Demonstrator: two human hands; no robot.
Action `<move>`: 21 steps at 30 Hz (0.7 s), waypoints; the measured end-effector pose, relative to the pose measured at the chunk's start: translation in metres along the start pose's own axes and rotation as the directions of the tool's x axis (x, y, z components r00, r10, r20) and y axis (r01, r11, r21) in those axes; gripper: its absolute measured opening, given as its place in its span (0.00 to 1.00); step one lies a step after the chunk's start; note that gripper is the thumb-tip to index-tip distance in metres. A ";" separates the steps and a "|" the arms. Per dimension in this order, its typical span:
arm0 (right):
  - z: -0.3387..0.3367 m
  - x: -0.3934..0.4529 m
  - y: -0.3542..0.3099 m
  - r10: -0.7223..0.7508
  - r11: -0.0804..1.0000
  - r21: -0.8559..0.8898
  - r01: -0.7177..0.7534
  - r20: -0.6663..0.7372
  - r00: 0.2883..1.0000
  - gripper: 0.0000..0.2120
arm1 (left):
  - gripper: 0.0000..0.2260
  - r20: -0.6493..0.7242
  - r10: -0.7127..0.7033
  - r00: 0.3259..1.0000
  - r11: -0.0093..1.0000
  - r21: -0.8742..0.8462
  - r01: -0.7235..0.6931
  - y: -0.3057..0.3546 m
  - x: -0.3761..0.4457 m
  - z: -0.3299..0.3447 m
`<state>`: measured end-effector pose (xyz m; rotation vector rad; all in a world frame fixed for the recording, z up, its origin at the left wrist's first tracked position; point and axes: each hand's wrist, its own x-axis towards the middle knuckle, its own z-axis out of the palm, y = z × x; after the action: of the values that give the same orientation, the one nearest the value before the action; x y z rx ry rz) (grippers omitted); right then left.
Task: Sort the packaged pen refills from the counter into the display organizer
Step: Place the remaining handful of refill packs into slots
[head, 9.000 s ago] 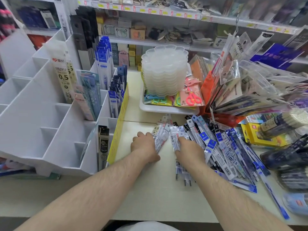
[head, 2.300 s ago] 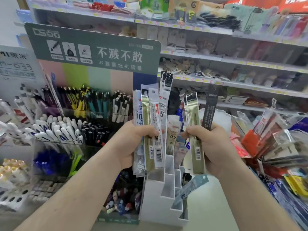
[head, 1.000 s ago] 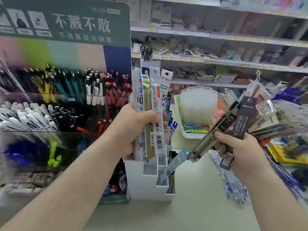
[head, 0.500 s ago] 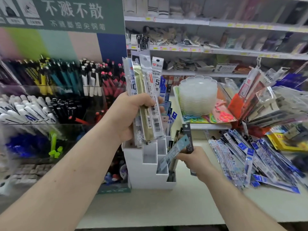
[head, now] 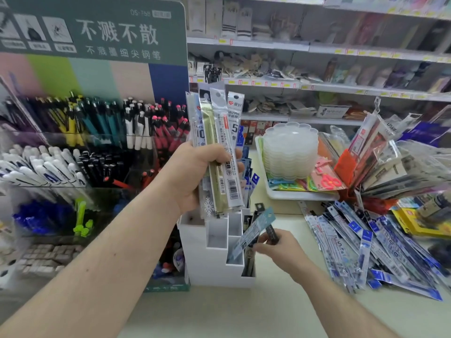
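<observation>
My left hand [head: 195, 174] grips a fanned bundle of refill packs [head: 219, 147] upright, above the white stepped display organizer [head: 214, 264]. My right hand [head: 280, 252] pinches a dark refill pack [head: 271, 234] at the organizer's front right compartments. A pale blue pack [head: 253, 231] leans out of a slot just left of that hand. A large pile of blue-and-white refill packs [head: 366, 247] lies on the counter to the right.
A pen display rack [head: 85, 147] with a green sign stands at the left. A white tray [head: 288, 195] holds stacked clear plastic dishes [head: 290, 152]. Bagged stationery [head: 390, 162] leans at the right. Store shelves run along the back.
My right hand has come down from mid-air with its dark packs to the organizer's front slots. My left hand keeps its bundle raised. The view has shifted slightly downward.
</observation>
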<state>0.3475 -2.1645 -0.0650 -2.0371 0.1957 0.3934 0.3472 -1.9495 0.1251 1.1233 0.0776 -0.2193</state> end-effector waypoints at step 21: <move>-0.062 -0.007 -0.098 -0.136 0.870 0.429 0.243 -0.263 0.955 0.04 | 0.15 -0.116 0.074 0.990 0.997 -0.004 -0.075 0.006 0.000 -0.013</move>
<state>0.3824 -2.1726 0.0452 -1.6065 0.2011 -0.0171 0.3496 -1.9353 0.1251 1.1278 0.1396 -0.0870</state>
